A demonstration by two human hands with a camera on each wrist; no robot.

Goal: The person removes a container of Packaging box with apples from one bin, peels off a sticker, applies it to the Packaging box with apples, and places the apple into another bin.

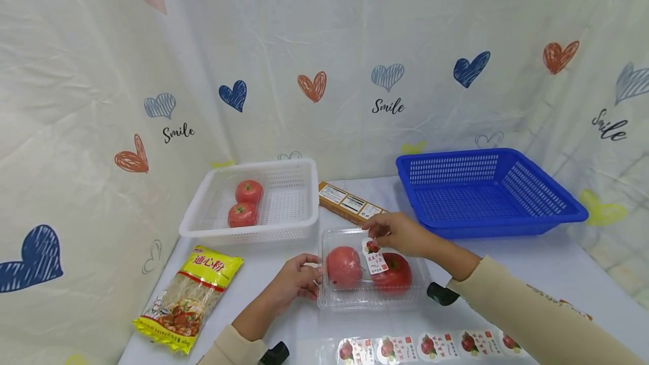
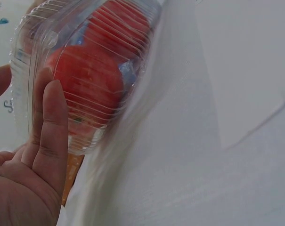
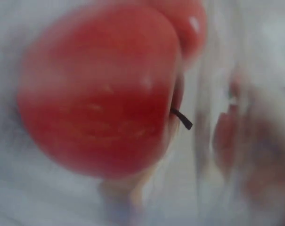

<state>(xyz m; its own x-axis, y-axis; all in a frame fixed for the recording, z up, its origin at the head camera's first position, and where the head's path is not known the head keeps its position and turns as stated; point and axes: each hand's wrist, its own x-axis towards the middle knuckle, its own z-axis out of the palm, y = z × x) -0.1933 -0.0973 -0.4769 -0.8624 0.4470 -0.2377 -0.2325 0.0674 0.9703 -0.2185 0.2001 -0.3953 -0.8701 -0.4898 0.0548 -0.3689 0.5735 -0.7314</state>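
A clear plastic clamshell box (image 1: 350, 300) with two red apples (image 1: 392, 275) inside lies at the middle of the table. My left hand (image 1: 291, 281) grips the box's left edge; in the left wrist view the fingers (image 2: 52, 117) lie along its ribbed side, thumb across the rim. Over the lid, my right hand (image 1: 398, 234) pinches the top end of a white fruit sticker (image 1: 376, 261), its lower part close over the right apple. The right wrist view is blurred, with an apple (image 3: 100, 94) and its dark stem filling much of it.
A strip of similar stickers (image 1: 398, 349) lies at the front edge. Behind stand a white basket (image 1: 294, 207) holding another box of two red fruits, a brown carton (image 1: 345, 201) and a blue basket (image 1: 481, 227). A yellow pasta bag (image 1: 187, 300) lies at left.
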